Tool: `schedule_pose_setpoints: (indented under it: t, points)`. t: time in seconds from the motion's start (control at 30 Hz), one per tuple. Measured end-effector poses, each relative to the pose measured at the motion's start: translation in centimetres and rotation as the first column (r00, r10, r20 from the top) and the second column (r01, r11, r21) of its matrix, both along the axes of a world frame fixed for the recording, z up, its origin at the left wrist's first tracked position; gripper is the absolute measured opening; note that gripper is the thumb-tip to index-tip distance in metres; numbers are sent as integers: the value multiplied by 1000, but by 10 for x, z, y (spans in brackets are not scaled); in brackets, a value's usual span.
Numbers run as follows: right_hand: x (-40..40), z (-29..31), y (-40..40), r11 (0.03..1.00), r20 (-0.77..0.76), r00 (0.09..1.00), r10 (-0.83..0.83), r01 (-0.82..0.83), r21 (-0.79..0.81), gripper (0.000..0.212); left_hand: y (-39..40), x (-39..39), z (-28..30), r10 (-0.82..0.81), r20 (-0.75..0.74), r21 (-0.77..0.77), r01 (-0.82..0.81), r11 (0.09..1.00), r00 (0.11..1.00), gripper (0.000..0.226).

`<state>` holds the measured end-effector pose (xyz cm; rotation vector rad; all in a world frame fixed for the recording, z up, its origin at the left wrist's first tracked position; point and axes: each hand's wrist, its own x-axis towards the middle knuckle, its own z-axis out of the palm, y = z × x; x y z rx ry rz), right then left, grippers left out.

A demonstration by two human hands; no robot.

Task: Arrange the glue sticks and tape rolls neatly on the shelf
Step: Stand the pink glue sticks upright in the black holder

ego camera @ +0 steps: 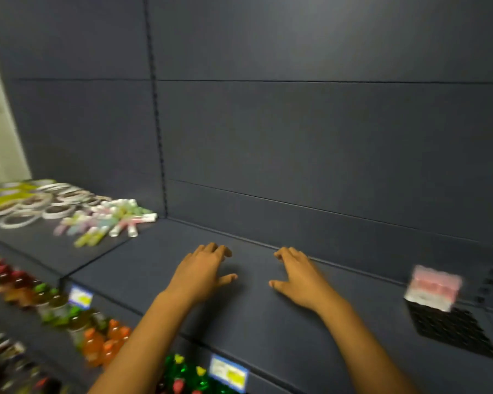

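Observation:
Both of my hands hover palm down over the bare middle of the dark grey shelf [256,317]. My left hand [202,273] and my right hand [298,275] have relaxed, spread fingers and hold nothing. Far to the left on the same shelf level lies a loose heap of pastel glue sticks [106,220]. Behind them, at the far left, several white tape rolls [37,206] lie scattered, some on yellow-green packaging [0,199]. The picture is blurred by motion.
A pink and white packet [433,287] stands at the right on a black perforated panel [450,328]. Coloured drink bottles [69,314] fill the lower shelves at the bottom left. Blue and yellow price tags [228,372] hang on the shelf's front edge.

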<state>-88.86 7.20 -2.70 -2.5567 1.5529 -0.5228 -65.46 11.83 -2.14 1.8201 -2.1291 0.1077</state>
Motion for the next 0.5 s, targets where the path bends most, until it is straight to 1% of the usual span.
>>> schedule_pose_setpoints:
  t: [0.2, 0.33, 0.5]
  points:
    - [158, 0, 19, 985, 38, 984, 175, -175, 5, 59, 58, 152, 4, 197, -19, 6, -197, 980, 980, 53]
    - [237, -3, 36, 968, 47, 968, 247, -249, 38, 59, 93, 220, -3, 291, -26, 33, -290, 956, 956, 52]
    - [311, -1, 28, 946, 63, 946, 318, -321, 47, 58, 107, 286, -3, 383, -66, 12, -383, 924, 921, 51]
